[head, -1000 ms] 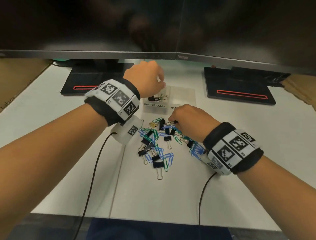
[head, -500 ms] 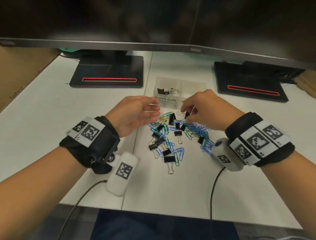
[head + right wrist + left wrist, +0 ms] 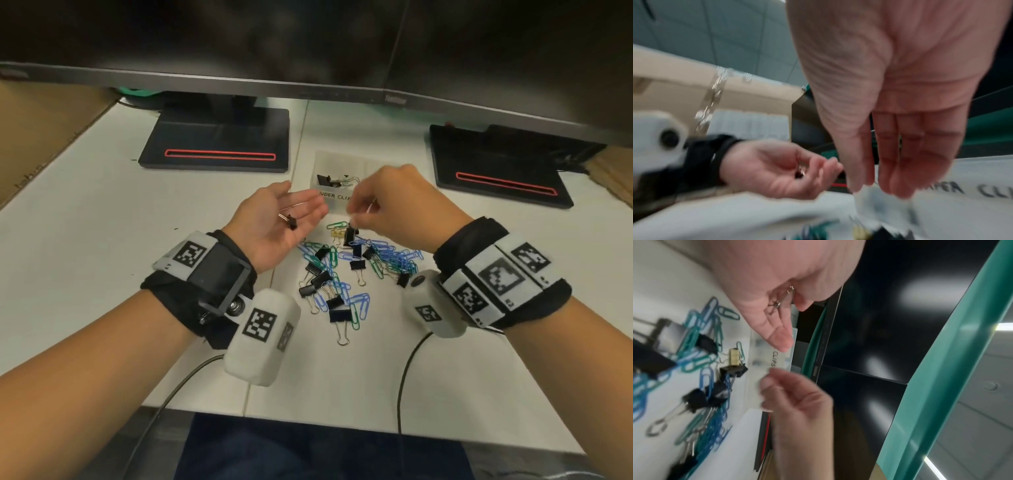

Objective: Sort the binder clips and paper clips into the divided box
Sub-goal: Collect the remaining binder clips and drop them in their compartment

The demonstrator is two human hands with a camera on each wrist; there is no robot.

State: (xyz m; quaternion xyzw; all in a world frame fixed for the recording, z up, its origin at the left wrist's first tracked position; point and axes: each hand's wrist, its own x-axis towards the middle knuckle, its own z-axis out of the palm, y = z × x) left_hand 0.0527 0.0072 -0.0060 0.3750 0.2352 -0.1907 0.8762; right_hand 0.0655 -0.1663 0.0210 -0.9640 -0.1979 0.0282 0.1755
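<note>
left hand (image 3: 274, 226) lies open, cradling a binder clip (image 3: 290, 221); right hand (image 3: 394, 205) curled, contents unclear.

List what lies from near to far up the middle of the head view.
Lone black binder clip → mixed pile of clips → gold binder clip → divided box → monitor.
</note>
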